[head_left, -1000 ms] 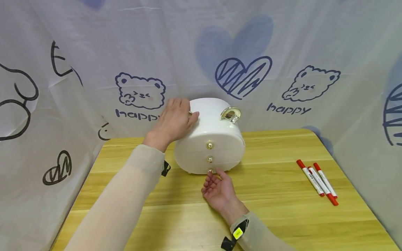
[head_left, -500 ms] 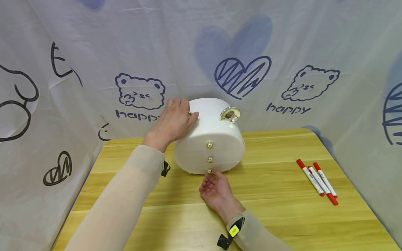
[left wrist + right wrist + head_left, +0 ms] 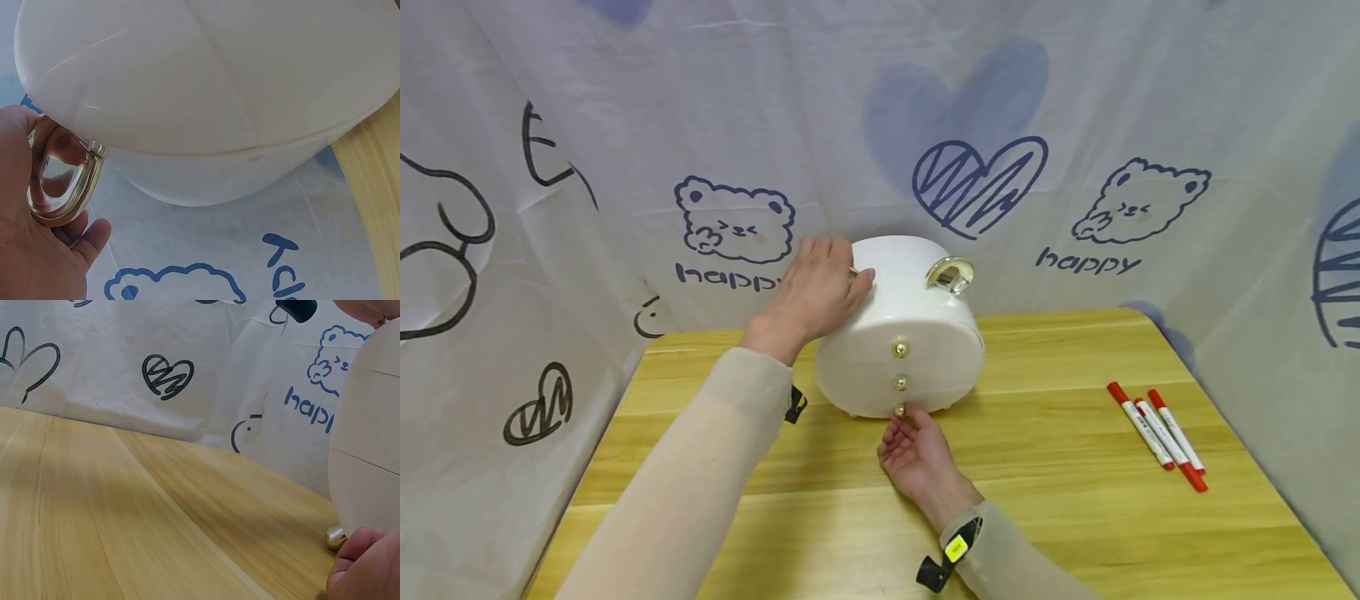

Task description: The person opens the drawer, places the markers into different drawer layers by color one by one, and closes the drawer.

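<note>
A white oval drawer box [image 3: 925, 362] stands on the wooden table, with a column of gold knobs down its front and thin seams across it. Its right ring-shaped gold handle [image 3: 951, 273] is uncovered. My left hand [image 3: 820, 287] grips the other gold handle [image 3: 67, 181], which shows between fingers and palm in the left wrist view. Low at the front, my right hand [image 3: 917, 458] pinches the bottom gold knob [image 3: 900, 410] between thumb and finger, palm turned up. In the right wrist view, a gold foot [image 3: 335, 538] shows beside the right fingers.
Several red-capped white markers [image 3: 1157, 437] lie on the right side of the wooden table [image 3: 1045, 517]. A printed cloth [image 3: 850, 125] hangs close behind the box and along both sides.
My right hand has shifted slightly left, its thumb moving in against the bottom knob. The left hand and the box stay in place.
</note>
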### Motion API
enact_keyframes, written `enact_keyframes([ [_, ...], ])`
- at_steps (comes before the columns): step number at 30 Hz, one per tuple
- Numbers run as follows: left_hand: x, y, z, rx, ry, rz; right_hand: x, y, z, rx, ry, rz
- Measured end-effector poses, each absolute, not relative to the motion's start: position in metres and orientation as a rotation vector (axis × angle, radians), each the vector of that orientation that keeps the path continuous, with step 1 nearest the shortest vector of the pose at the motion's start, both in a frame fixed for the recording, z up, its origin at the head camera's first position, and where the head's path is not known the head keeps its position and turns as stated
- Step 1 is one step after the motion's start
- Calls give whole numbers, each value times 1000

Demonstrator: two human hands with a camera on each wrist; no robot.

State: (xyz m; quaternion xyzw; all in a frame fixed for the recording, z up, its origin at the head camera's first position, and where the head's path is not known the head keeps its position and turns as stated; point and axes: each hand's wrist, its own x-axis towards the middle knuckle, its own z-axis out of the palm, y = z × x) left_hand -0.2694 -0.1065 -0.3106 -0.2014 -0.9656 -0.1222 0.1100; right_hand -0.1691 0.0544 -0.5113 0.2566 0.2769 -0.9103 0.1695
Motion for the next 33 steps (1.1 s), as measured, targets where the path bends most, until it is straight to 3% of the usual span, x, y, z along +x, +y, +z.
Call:
enact_keyframes([
  [33, -265, -105, -306, -541, -2907, -381, -162, 64, -518, 656, 868, -2529],
])
